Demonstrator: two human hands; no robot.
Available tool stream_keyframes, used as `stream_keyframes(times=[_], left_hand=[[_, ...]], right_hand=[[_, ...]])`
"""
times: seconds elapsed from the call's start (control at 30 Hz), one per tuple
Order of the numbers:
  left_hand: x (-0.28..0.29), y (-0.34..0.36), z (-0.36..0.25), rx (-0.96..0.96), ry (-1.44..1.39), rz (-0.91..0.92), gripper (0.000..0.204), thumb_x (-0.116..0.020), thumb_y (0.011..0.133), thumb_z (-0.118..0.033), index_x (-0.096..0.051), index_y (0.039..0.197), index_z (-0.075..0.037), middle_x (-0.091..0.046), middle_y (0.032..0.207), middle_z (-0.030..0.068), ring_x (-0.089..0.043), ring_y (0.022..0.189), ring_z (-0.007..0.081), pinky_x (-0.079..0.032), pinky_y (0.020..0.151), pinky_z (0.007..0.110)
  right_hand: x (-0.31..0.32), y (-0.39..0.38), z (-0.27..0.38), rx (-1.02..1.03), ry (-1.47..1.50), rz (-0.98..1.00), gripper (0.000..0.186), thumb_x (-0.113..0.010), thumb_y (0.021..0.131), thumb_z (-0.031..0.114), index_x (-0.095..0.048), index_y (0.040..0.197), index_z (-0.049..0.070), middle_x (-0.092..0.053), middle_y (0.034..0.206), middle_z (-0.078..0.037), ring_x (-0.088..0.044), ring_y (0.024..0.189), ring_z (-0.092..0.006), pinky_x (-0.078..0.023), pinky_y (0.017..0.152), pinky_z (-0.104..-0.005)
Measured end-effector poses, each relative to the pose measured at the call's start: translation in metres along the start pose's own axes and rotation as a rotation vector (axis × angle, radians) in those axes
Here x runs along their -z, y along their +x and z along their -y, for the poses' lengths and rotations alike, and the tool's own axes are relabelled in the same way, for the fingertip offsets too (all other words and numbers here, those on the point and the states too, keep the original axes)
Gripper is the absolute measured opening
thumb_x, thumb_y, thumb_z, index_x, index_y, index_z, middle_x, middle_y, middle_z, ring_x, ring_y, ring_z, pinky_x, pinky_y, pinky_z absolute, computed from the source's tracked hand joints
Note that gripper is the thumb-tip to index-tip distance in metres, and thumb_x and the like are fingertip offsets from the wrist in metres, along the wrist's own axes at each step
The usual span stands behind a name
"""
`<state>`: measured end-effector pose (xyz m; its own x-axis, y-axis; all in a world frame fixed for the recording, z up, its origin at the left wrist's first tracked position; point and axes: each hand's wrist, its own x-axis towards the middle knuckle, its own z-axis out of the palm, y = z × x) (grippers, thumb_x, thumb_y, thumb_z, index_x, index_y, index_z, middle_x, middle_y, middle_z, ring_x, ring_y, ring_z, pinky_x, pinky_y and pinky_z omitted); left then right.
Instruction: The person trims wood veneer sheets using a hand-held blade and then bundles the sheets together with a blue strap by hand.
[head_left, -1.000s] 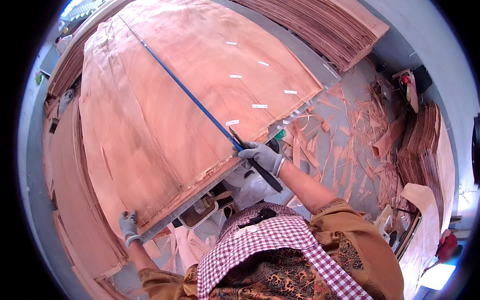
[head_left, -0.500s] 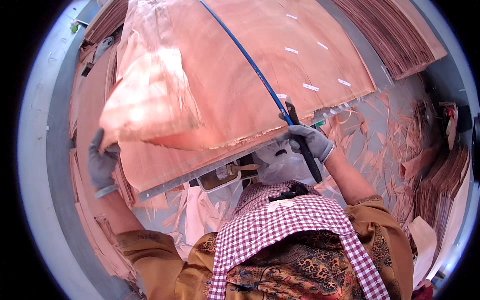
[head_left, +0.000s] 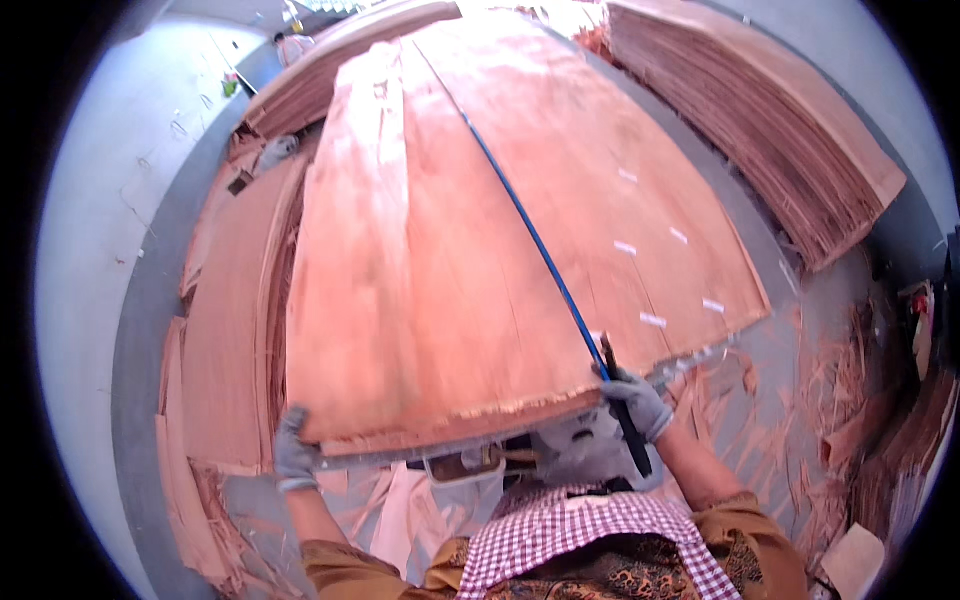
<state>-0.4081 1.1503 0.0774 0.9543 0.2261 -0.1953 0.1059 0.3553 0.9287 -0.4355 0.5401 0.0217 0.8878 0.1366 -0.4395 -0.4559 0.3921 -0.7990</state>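
Note:
Wide reddish wood veneer sheets [head_left: 470, 330] lie stacked on the table in front of me. At their near left corner, my gloved left hand [head_left: 294, 455] grips the edge of the top sheet, with the fingertips on its upper side. My gloved right hand [head_left: 640, 403] is closed at the near edge, right of the middle. It grips a black-handled, knife-like tool [head_left: 632, 440] whose dark flat end sticks up past my fingers. The lower end of a long thin blue rod [head_left: 545, 262] also meets this hand. The rod runs away across the sheets.
Small white tape pieces [head_left: 653, 320] dot the right side of the sheets. Tall veneer stacks stand at the right [head_left: 750, 120] and left [head_left: 235, 330]. Below the near edge sits a tray [head_left: 455, 468] with a brush [head_left: 490, 460]. Veneer scraps [head_left: 725, 410] litter the floor.
The lifted, folded left part of the top veneer sheet now lies flat. My left hand has come down with its corner. The view has tilted up, showing more of the far end.

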Motion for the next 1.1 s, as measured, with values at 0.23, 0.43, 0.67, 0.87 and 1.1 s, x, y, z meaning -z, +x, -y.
stream_keyframes(times=[0.23,0.43,0.67,0.87,1.1], left_hand=[[-0.022,-0.027,0.138,0.031,0.113,-0.082,0.007,-0.061,0.084,-0.001,-0.059,0.089,-0.006,-0.059,0.081,-0.0007,-0.055,0.074,0.0102,-0.048,0.066,0.025],[-0.02,-0.047,0.146,0.068,0.187,-0.297,0.012,-0.06,0.082,0.002,-0.06,0.091,-0.004,-0.06,0.083,0.0007,-0.055,0.075,0.0108,-0.048,0.066,0.026],[-0.032,0.032,0.131,-0.019,0.315,-0.232,0.006,-0.059,0.082,-0.003,-0.06,0.088,-0.003,-0.053,0.077,-0.0019,-0.049,0.069,0.0093,-0.044,0.063,0.025],[-0.012,0.067,0.162,-0.087,0.323,-0.187,0.008,-0.06,0.081,0.001,-0.059,0.087,-0.003,-0.052,0.077,-0.0025,-0.049,0.07,0.0094,-0.045,0.063,0.026],[-0.006,0.039,0.163,-0.046,0.395,-0.312,0.01,-0.061,0.081,0.0,-0.062,0.091,-0.001,-0.058,0.082,-0.0004,-0.051,0.072,0.0109,-0.045,0.063,0.028]], right_hand=[[0.065,-0.032,0.016,0.248,-0.368,-0.249,0.035,-0.061,0.081,0.009,-0.06,0.114,-0.003,-0.06,0.086,0.0,-0.054,0.071,-0.0085,-0.045,0.063,-0.0224],[0.055,-0.047,-0.044,0.277,-0.247,-0.348,0.047,-0.065,0.081,0.005,-0.053,0.126,-0.005,-0.062,0.111,-0.005,-0.057,0.098,-0.0138,-0.046,0.088,-0.0274],[0.057,0.032,-0.017,0.414,-0.431,-0.366,0.039,-0.062,0.082,0.005,-0.058,0.119,-0.005,-0.065,0.101,-0.004,-0.059,0.09,-0.0112,-0.048,0.082,-0.0254],[0.052,0.053,-0.022,0.446,-0.576,-0.426,0.044,-0.065,0.08,0.0,-0.056,0.123,-0.005,-0.065,0.108,-0.007,-0.06,0.095,-0.0129,-0.048,0.087,-0.0267],[0.058,0.04,-0.036,0.343,-0.612,-0.498,0.044,-0.066,0.078,0.003,-0.057,0.12,-0.006,-0.065,0.108,-0.008,-0.06,0.092,-0.0141,-0.049,0.085,-0.0273]])
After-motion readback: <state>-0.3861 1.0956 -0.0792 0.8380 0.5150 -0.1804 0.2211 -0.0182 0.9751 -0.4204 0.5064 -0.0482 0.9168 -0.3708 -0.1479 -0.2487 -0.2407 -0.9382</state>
